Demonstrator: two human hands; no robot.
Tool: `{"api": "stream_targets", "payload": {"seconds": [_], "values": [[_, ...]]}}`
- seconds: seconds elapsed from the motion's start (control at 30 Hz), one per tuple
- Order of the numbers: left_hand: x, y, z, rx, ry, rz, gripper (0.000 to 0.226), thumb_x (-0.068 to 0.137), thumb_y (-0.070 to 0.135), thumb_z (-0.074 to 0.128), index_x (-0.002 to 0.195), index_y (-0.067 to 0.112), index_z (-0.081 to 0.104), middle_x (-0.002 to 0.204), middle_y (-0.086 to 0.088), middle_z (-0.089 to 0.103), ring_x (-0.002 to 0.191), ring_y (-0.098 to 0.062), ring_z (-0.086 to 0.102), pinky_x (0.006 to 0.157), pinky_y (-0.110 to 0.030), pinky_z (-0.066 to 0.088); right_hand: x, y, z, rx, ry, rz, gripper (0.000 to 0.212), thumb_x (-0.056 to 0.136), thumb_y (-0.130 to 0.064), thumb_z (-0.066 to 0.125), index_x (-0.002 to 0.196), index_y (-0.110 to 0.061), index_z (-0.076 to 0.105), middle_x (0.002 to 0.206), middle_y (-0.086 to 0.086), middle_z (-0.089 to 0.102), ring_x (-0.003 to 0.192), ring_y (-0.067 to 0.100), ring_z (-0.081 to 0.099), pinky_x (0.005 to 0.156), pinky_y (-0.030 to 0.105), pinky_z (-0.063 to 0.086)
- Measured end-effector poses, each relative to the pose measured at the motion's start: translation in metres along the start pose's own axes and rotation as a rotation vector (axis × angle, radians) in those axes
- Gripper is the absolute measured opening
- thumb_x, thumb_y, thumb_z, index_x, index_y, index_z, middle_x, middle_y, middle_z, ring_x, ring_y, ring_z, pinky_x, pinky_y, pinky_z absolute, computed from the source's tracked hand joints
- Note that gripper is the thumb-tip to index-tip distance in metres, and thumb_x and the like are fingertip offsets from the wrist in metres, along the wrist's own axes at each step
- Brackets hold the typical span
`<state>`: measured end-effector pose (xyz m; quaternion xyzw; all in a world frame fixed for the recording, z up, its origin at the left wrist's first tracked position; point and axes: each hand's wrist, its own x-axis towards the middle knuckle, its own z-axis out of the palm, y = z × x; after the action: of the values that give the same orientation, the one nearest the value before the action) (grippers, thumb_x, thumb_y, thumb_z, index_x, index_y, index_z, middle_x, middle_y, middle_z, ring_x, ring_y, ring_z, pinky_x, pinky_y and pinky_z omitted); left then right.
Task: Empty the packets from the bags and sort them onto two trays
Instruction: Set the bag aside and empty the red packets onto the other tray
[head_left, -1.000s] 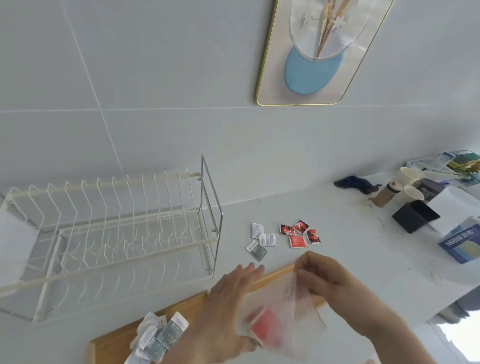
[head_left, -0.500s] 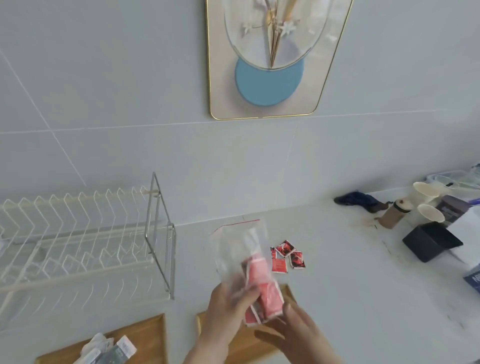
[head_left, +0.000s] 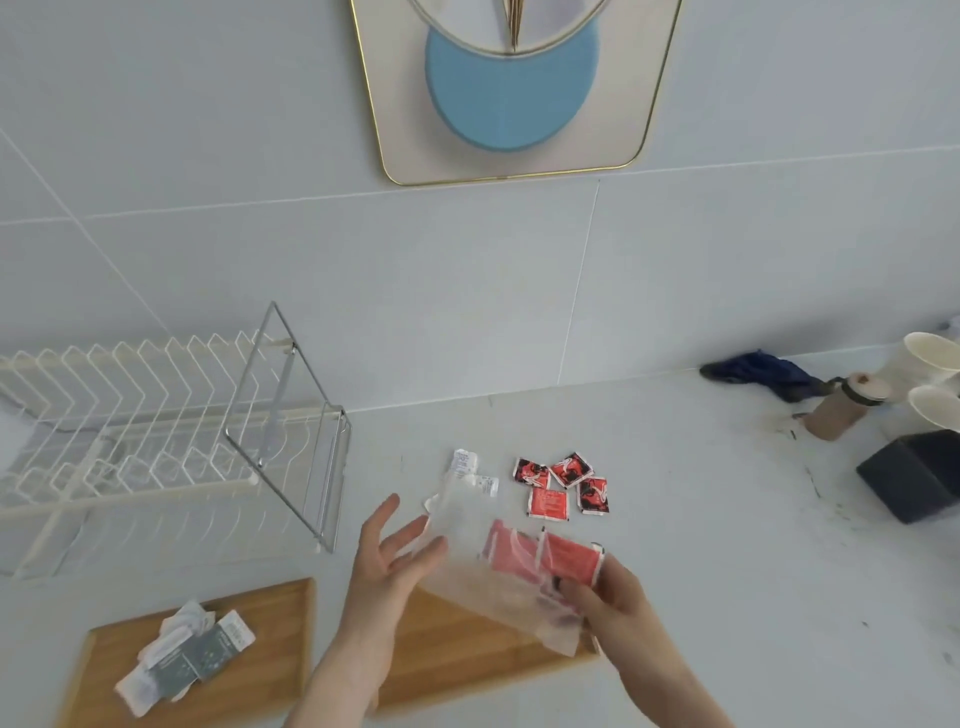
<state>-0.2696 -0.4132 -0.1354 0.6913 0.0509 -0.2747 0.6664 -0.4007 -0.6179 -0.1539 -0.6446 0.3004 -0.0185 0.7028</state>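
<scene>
My right hand (head_left: 615, 605) pinches a clear plastic bag (head_left: 470, 564) with red packets (head_left: 545, 553) inside, held above the right wooden tray (head_left: 447, 660). My left hand (head_left: 387, 558) is spread open against the bag's left side, fingers apart. The left wooden tray (head_left: 260, 649) carries a pile of white and grey packets (head_left: 189, 652). On the counter beyond the bag lie several loose red packets (head_left: 563, 483) and a few white packets (head_left: 470, 470), partly hidden behind the bag.
A white wire dish rack (head_left: 156, 441) stands at the left against the tiled wall. At the right sit a black box (head_left: 909, 478), a brown bottle (head_left: 841, 410), paper cups (head_left: 930, 379) and a dark blue cloth (head_left: 758, 371).
The bag was upright in my left hand; now it lies tilted, held by my right hand, and my left hand has let go and opened.
</scene>
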Motion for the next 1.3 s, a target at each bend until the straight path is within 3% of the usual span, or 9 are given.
{"api": "stream_targets", "payload": {"seconds": [0.13,0.23,0.37,0.47,0.53,0.67,0.9,1.1,1.3], "values": [[0.007,-0.008,0.002,0.350,-0.141,0.068,0.100,0.069,0.028,0.092,0.147,0.047,0.033,0.136,0.014,0.050,0.126,-0.012,0.049,0.097,-0.028,0.041,0.012,-0.009,-0.010,-0.484,-0.117,-0.149,0.032,0.090,-0.001,0.054,0.096,-0.029,0.068,0.091,-0.005,0.074,0.087,0.019,0.067,0.079,0.028,0.054],[0.010,-0.021,0.014,0.725,-0.244,0.163,0.092,0.060,0.060,0.085,0.141,0.039,0.047,0.133,0.019,0.053,0.125,-0.005,0.049,0.099,-0.018,0.039,0.022,-0.005,-0.004,-0.809,-0.185,-0.178,0.021,0.084,-0.015,0.054,0.100,-0.026,0.060,0.093,-0.005,0.073,0.086,0.022,0.065,0.079,0.042,0.055],[0.010,-0.032,0.023,1.059,-0.138,0.241,0.027,0.088,0.032,0.072,0.115,0.035,0.067,0.098,0.031,0.059,0.109,-0.002,0.056,0.083,-0.013,0.036,0.023,0.000,-0.001,-0.841,-0.082,-0.280,0.028,0.087,-0.017,0.063,0.111,-0.031,0.062,0.094,-0.012,0.074,0.080,0.012,0.064,0.076,0.035,0.055],[0.011,-0.038,0.019,1.077,-0.043,0.259,0.020,0.091,0.020,0.068,0.093,0.040,0.065,0.080,0.032,0.058,0.091,-0.001,0.054,0.071,-0.009,0.038,0.017,-0.002,-0.005,-0.692,0.055,-0.363,0.025,0.084,-0.018,0.074,0.105,-0.032,0.068,0.070,-0.017,0.068,0.059,0.003,0.054,0.057,0.012,0.041],[0.014,-0.042,0.016,1.041,0.022,0.239,0.021,0.091,0.021,0.067,0.087,0.041,0.064,0.089,0.024,0.068,0.092,-0.001,0.058,0.075,-0.012,0.041,0.012,-0.003,-0.005,-0.599,0.123,-0.419,0.018,0.084,-0.017,0.075,0.095,-0.032,0.073,0.061,-0.018,0.065,0.054,0.006,0.051,0.052,0.012,0.036],[0.016,-0.047,0.016,0.979,-0.036,0.274,0.032,0.088,0.022,0.067,0.114,0.040,0.064,0.112,0.025,0.065,0.110,-0.001,0.055,0.093,-0.020,0.041,0.008,0.000,0.001,-0.587,0.078,-0.458,0.015,0.088,-0.014,0.071,0.083,-0.028,0.076,0.057,-0.027,0.058,0.055,0.002,0.052,0.056,0.008,0.033],[0.012,-0.046,0.024,0.934,0.006,0.311,0.021,0.092,0.029,0.067,0.085,0.047,0.058,0.092,0.028,0.065,0.097,0.001,0.057,0.078,-0.015,0.040,0.008,-0.006,0.004,-0.545,0.095,-0.509,0.009,0.091,-0.021,0.070,0.092,-0.025,0.077,0.089,-0.021,0.076,0.084,-0.001,0.070,0.076,0.021,0.054],[0.011,-0.043,0.025,0.826,0.022,0.289,0.008,0.093,0.034,0.064,0.094,0.040,0.060,0.100,0.021,0.068,0.091,-0.003,0.067,0.078,-0.025,0.052,0.007,-0.015,0.000,-0.453,0.212,-0.505,0.014,0.092,-0.011,0.069,0.087,-0.024,0.072,0.081,-0.018,0.073,0.077,0.006,0.068,0.069,0.017,0.051],[0.009,-0.050,0.029,0.945,-0.046,0.267,0.041,0.092,0.026,0.066,0.124,0.046,0.050,0.109,0.024,0.061,0.111,-0.003,0.060,0.092,-0.026,0.048,0.005,-0.024,-0.002,-0.399,0.159,-0.469,0.017,0.094,-0.011,0.065,0.087,-0.026,0.069,0.079,-0.014,0.073,0.077,0.014,0.070,0.067,0.031,0.056]]}}
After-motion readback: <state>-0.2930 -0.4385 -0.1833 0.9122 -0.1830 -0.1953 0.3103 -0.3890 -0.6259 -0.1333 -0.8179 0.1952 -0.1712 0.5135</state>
